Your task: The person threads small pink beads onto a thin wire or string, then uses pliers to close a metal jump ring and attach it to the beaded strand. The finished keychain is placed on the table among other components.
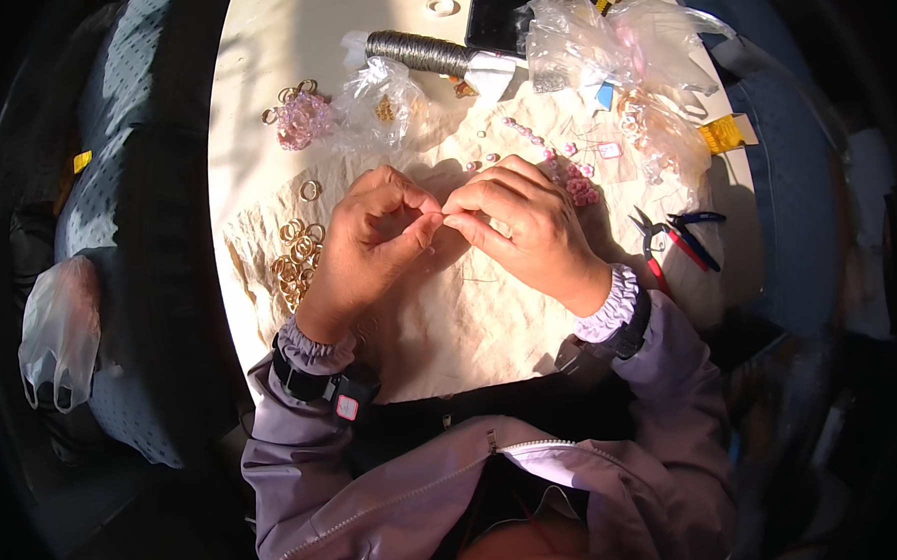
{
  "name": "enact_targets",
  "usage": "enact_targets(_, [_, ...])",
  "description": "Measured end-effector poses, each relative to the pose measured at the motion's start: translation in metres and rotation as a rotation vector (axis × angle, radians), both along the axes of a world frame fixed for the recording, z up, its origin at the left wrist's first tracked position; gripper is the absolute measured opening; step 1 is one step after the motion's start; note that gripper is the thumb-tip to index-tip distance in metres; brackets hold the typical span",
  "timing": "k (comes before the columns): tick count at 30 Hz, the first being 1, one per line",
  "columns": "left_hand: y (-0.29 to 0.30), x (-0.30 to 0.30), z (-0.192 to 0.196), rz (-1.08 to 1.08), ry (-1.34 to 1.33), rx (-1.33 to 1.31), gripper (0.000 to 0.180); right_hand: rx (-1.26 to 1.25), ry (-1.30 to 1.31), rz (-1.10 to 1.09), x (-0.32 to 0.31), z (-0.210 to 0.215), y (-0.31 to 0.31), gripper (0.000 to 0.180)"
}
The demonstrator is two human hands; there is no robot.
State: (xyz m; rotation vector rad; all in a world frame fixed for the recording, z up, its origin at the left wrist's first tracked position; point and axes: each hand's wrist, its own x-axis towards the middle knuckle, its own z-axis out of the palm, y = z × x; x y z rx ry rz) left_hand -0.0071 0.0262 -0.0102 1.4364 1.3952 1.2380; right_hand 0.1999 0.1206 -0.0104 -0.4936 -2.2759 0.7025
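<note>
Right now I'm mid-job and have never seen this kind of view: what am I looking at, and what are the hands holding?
This is a single fisheye picture from a camera on a person's head, looking down, so edges bend. The left hand and right hand meet fingertip to fingertip, pinching something too small to make out. They work over a cream cloth on a round table. Gold rings lie left, pink beads and pliers right, a wire spool and plastic bags at the far side.
</note>
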Motion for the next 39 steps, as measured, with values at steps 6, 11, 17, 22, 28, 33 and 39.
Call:
enact_targets(6, [-0.004,0.001,0.005,-0.005,-0.219,-0.141,0.004,0.096,-0.094,0.068,0.019,0.011,0.016,0.010])
enact_targets(11, [-0.005,0.000,0.001,0.000,-0.203,-0.157,0.004,0.073,-0.086,-0.142,0.034,0.015,0.029,0.014])
enact_targets(17, [-0.006,-0.002,-0.001,0.007,-0.223,-0.194,0.004,-0.249,0.361,-0.332,0.038,0.008,0.037,0.022])
enact_targets(22, [-0.006,-0.003,0.000,0.014,-0.243,-0.235,0.004,-0.471,0.646,-0.331,0.037,0.002,0.036,0.027])
enact_targets(28, [-0.007,-0.003,0.002,0.021,-0.179,-0.226,0.005,-0.577,0.521,-0.306,0.038,-0.002,0.044,0.043])
enact_targets(33, [-0.007,-0.003,0.002,0.017,-0.232,-0.257,0.005,-0.457,0.075,-0.255,0.047,0.000,0.051,0.055])
enact_targets(39, [-0.008,-0.004,0.001,0.009,-0.251,-0.254,0.005,-0.291,-0.122,-0.148,0.046,0.002,0.043,0.056])
